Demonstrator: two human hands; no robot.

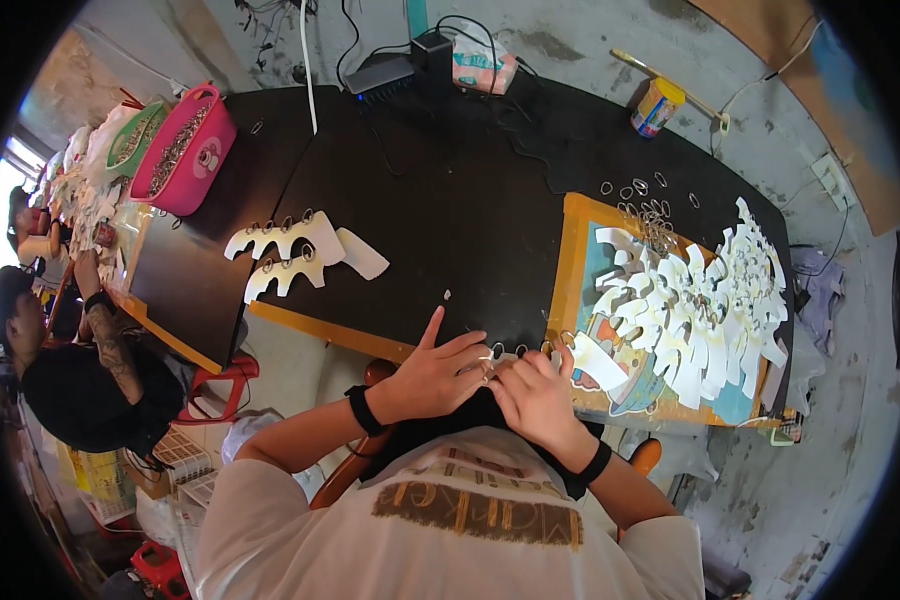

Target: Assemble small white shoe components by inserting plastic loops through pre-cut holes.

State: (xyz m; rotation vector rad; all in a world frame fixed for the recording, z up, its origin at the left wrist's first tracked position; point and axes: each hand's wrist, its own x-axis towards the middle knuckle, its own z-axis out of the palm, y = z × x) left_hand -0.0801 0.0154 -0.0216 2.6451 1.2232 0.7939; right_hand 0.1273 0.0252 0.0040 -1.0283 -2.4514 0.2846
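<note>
Both hands meet at the table's near edge, around a white scalloped card strip (599, 362) with several metal rings along its edge. My left hand (435, 378) pinches the strip's left end near a ring, its index finger stretched out. My right hand (537, 398) is closed on the strip's middle, and the strip's broad white end sticks out to the right. The fingers hide much of the strip. Right of my hands lies a large heap of similar white strips (685, 310). Loose metal rings (650, 222) are scattered behind that heap.
More ringed strips (288, 250) lie at left on the black table (420, 220). A pink basket (192, 160) of rings stands at the back left, beside a green one (135, 138). A yellow can (658, 107) is at the back right. Another person (100, 385) works at left.
</note>
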